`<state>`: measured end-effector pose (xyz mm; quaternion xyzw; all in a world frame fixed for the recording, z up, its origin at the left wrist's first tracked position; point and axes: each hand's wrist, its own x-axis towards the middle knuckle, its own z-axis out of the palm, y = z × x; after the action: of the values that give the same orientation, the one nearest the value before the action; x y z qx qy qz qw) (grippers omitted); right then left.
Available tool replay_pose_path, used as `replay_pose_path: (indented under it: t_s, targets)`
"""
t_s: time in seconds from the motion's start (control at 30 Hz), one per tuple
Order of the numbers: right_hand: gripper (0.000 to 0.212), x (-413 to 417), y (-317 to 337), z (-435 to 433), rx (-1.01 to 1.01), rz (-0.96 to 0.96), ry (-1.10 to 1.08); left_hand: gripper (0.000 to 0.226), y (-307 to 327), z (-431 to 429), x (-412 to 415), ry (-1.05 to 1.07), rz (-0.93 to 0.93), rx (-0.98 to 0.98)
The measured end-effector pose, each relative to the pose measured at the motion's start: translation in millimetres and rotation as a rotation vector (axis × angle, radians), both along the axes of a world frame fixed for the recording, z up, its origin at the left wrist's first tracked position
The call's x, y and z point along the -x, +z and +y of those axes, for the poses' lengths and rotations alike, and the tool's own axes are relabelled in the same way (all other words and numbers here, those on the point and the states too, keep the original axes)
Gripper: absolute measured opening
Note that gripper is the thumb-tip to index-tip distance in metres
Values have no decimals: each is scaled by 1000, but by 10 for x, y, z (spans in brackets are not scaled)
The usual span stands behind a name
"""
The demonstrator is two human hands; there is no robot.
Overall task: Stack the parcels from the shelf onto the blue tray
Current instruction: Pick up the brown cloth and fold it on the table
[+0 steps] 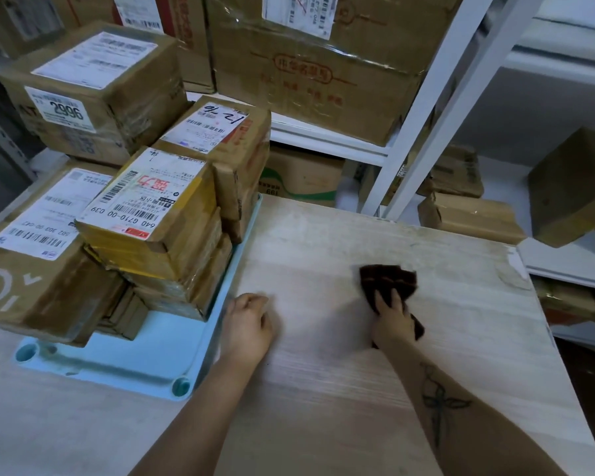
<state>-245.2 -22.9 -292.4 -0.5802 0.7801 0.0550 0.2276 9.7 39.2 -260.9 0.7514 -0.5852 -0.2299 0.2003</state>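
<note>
A light blue tray [145, 359] lies on the left of the pale wooden table [358, 389]. Several taped cardboard parcels are stacked on it, among them a yellow-taped one [148, 214] on top, a larger one [38, 255] at the left and a tall one [220, 149] behind. A box marked 2996 [93, 94] stands further back. My left hand [248, 328] rests on the table beside the tray's right edge, fingers curled under, holding nothing that shows. My right hand [392, 321] grips a dark brown cloth [389, 280] pressed on the table top.
A white metal shelf [423, 115] stands behind the table, with a large brown box [316, 63] on its upper level and more boxes below. To the right, loose parcels [471, 218] and a tilted box [571, 187] lie on a lower white shelf.
</note>
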Motion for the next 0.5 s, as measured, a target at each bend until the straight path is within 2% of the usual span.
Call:
replay_pose_path:
  t_s: [0.07, 0.13, 0.23, 0.37, 0.43, 0.5]
  targets:
    - [71, -74, -40, -177, -8, 21, -84, 39, 5, -50, 21, -1, 33, -16]
    - [69, -293, -30, -375, -8, 7, -41, 39, -7, -93, 22, 0, 63, -18]
    - [64, -850, 16, -504, 22, -118, 343, 42, -57, -153, 13, 31, 121, -21]
    - [53, -1576, -175, -179, 51, -274, 809, 45, -49, -227, 52, 130, 172, -47]
    - [54, -1560, -245, -113, 24, -252, 986, 45, -42, -243, 76, 166, 207, -74]
    - [60, -1293, -179, -219, 17, -220, 1060, 45, -70, -251, 86, 169, 222, -88]
